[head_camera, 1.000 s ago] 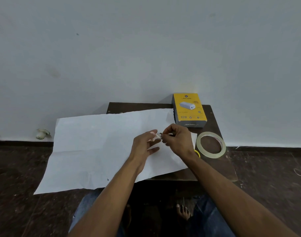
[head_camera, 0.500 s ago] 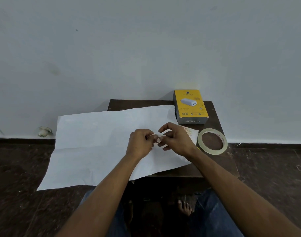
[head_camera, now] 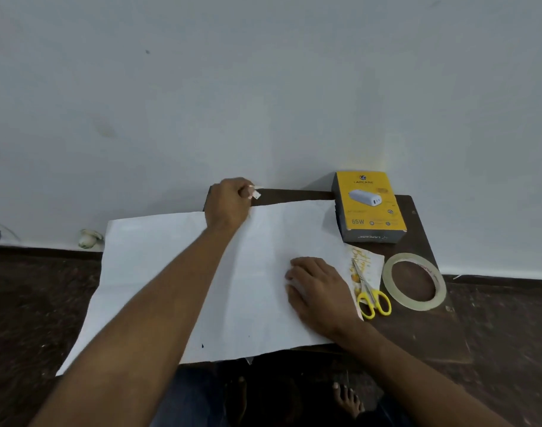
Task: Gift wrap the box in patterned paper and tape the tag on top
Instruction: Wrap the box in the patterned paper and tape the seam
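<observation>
Dark wooden table (head_camera: 429,328) against pale wall (head_camera: 263,87). Dark floor (head_camera: 32,303) all around. At 9 o'clock, small white object (head_camera: 89,238) by skirting. At 6 o'clock, bare foot (head_camera: 348,402).

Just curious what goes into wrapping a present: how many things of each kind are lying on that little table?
Sheet of paper: 1
Box: 1
Tape roll: 1
Scissors: 1
Gift tag: 1
Total: 5
Besides these, the left hand pinches a small piece of tape at the table's far edge.
</observation>
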The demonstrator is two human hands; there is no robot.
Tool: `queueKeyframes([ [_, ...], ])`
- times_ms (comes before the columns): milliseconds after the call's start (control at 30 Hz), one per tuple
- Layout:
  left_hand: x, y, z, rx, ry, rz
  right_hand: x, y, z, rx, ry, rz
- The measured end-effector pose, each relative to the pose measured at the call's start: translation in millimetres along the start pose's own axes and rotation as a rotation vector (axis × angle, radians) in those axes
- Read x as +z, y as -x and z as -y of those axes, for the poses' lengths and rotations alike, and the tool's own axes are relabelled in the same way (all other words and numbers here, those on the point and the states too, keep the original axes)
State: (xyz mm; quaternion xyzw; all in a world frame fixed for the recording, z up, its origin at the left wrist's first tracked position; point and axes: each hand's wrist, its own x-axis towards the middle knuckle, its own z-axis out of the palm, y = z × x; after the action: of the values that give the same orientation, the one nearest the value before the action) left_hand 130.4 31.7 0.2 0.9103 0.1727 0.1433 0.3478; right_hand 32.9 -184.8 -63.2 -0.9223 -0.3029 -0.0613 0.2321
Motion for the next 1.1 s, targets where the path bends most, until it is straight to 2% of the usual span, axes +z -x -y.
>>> queueKeyframes([
  [67, -3, -22, 5, 0.070, -0.158, 0.059, 3, 2, -3, -0.013, -0.003, -0.042],
  [133, -2, -38, 15, 0.109, -0.218, 0.144, 5, 3, -5, -0.025, 0.000, -0.064],
  [233, -1, -48, 32, 0.124, -0.247, 0.237, 7, 4, -5, -0.032, -0.010, -0.086],
  [400, -7, -49, 47, 0.171, -0.138, 0.421, 7, 5, -5, -0.034, -0.011, -0.082],
  [500, -20, -49, 46, 0.284, -0.204, 0.540, 6, 5, -4, -0.034, -0.017, -0.076],
  [567, -23, -51, 46, 0.285, -0.245, 0.577, 6, 5, -4, -0.034, -0.014, -0.071],
  [733, -23, -53, 51, 0.343, -0.254, 0.509, 6, 5, -4, -0.034, -0.012, -0.072],
  [900, -16, -48, 53, 0.271, -0.272, 0.379, 7, 5, -5, -0.028, -0.006, -0.074],
  [1000, -12, -44, 51, 0.248, -0.169, 0.231, 5, 5, -3, -0.003, -0.016, -0.060],
  [1100, -10, -28, 40, 0.357, -0.155, 0.061, 0, 2, 1, 0.012, -0.040, -0.005],
])
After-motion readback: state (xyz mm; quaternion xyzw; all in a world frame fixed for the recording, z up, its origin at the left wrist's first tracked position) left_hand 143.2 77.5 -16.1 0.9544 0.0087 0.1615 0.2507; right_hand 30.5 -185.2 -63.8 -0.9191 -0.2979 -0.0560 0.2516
